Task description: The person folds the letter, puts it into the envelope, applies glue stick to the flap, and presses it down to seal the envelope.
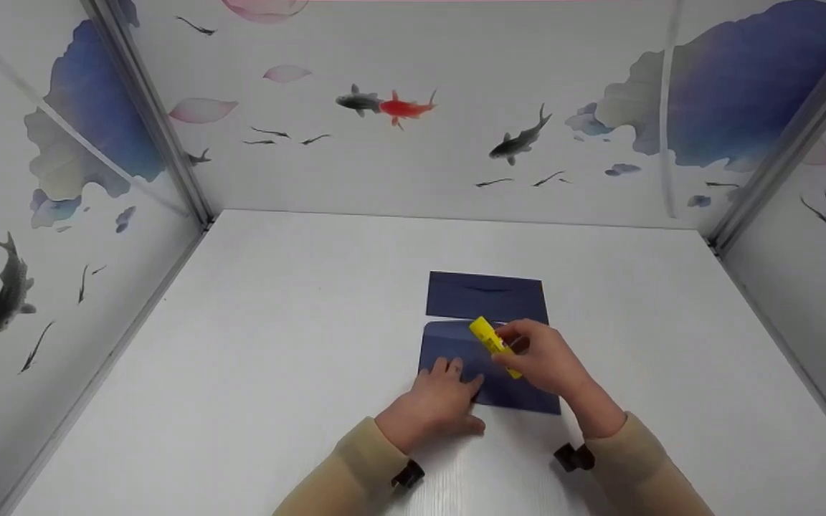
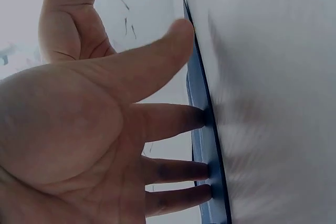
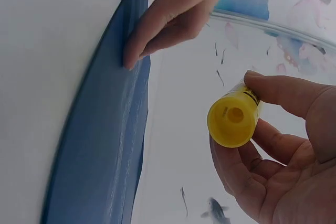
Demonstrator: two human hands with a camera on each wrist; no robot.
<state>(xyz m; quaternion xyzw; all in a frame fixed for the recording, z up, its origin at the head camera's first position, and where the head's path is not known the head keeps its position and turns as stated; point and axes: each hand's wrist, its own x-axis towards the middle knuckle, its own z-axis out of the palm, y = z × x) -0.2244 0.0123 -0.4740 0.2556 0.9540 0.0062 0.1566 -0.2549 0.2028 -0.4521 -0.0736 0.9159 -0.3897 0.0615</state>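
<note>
A dark blue paper envelope [image 1: 517, 393] lies flat on the white table. The fingertips of my left hand [image 1: 434, 405] press on its left part; the left wrist view shows those fingers straight and the thumb held apart, over the near edge. Above the envelope, my right hand [image 1: 546, 358] holds a yellow glue stick [image 1: 490, 335] between thumb and fingers, tilted and clear of the paper. In the right wrist view the round yellow end of the glue stick [image 3: 231, 121] faces the camera. Whether its cap is on cannot be told.
Just beyond the envelope lies a second dark blue paper piece [image 1: 485, 295] with a small curved slit, a narrow white strip between the two. The white table [image 1: 277, 344] is enclosed by printed panels [image 1: 442, 172] at the back and sides.
</note>
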